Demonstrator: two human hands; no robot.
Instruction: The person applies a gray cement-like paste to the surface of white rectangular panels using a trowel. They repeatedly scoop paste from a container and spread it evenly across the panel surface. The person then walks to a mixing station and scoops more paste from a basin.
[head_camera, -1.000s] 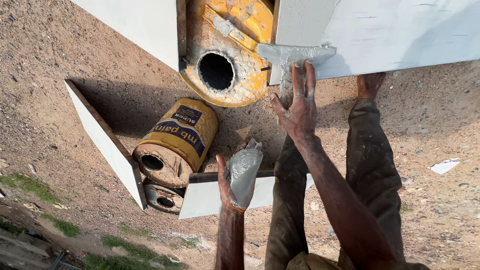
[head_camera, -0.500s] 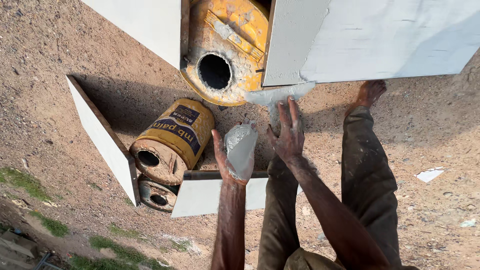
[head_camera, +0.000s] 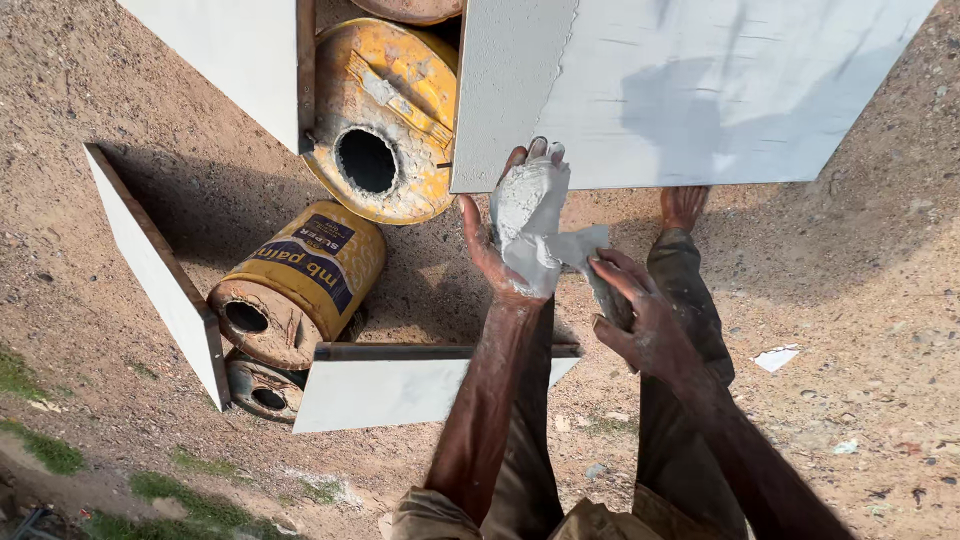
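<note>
The left hand (head_camera: 500, 245) cups a lump of grey paste (head_camera: 527, 215) in curled fingers, just below the big white slab's (head_camera: 690, 90) near edge. The right hand (head_camera: 640, 320) pinches a trowel (head_camera: 590, 262) against the paste, likely scraping some up.

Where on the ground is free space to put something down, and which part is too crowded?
Free: the bare dirt right of the right hand, below the big grey slab, with only small litter; also the dirt left of the leaning tile. Crowded: around the yellow drums, between the tiles, near the left hand.
</note>
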